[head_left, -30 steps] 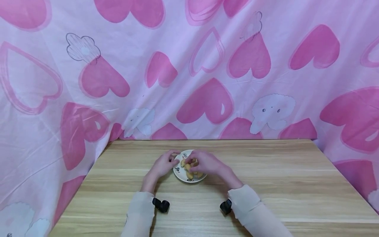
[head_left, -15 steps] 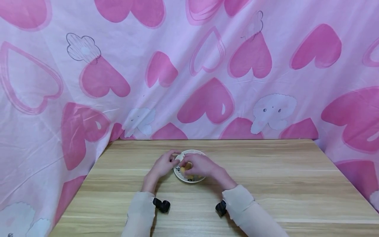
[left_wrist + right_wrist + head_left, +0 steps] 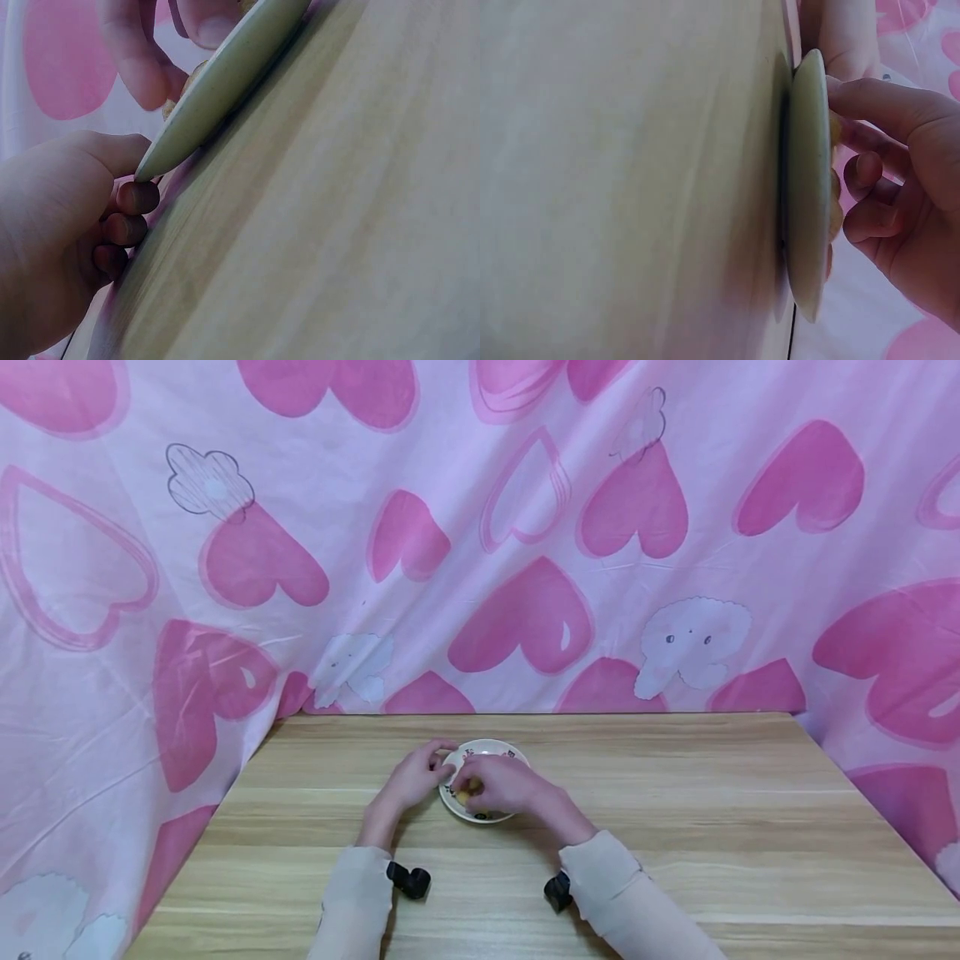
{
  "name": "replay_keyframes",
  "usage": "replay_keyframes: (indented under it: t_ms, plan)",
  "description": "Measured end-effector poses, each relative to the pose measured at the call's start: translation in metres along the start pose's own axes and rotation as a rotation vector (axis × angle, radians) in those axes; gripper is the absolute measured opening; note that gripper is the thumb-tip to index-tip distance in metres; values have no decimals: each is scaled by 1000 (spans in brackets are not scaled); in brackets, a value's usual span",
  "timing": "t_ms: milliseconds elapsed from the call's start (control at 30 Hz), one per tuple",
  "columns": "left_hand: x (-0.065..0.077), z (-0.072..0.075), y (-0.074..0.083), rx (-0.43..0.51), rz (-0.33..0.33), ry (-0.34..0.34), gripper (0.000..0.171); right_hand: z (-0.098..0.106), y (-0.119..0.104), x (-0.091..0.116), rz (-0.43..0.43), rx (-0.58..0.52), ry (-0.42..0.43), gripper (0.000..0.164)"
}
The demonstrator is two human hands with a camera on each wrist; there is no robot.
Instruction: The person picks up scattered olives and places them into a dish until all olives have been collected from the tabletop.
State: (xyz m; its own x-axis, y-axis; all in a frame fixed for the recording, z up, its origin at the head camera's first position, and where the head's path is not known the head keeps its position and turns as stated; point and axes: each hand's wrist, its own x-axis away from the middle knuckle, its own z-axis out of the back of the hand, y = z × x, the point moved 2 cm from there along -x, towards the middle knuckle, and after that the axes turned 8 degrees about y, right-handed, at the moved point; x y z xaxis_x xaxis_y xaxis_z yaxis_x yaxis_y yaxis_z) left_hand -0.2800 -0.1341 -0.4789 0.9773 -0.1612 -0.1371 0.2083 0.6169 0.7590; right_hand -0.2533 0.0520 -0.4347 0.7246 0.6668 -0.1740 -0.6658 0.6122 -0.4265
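A round white plate (image 3: 487,747) with small dark and red prints stands on the wooden table, bearing several small golden-brown oval pieces (image 3: 835,214). At its left rim, my left hand (image 3: 412,778) grips the edge, thumb on top and fingers curled below, as the left wrist view shows. My right hand (image 3: 506,783) is over the plate and covers much of it. Its thumb and index finger pinch at a golden-brown piece (image 3: 462,796) near the plate's left side, while the other fingers curl above more pieces. The contact is partly hidden by the hand.
The light wooden table (image 3: 712,818) extends widely on both sides of the plate. A pink cloth with hearts (image 3: 517,618) hangs behind and along the sides. Black wrist cameras (image 3: 409,880) sit at both cuffs, close over the table.
My right hand has shifted left across the plate, and its thumb and fingers have drawn in around a golden-brown piece. My left hand has stayed at the rim.
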Motion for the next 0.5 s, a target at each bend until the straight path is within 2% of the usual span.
replay_keyframes:
  t_ms: [167, 367, 500]
  plan:
    - [0, 0, 0, -5, 2, 7, 37, 7, 2, 7, -9, -41, 30, 24]
    - [0, -1, 0, -5, 9, 13, 39, 16, 10, 21, -87, -86, 75, 17]
    - [0, -3, 1, -21, 7, 28, 38, 24, 19, 32, -140, -77, 134, 17]
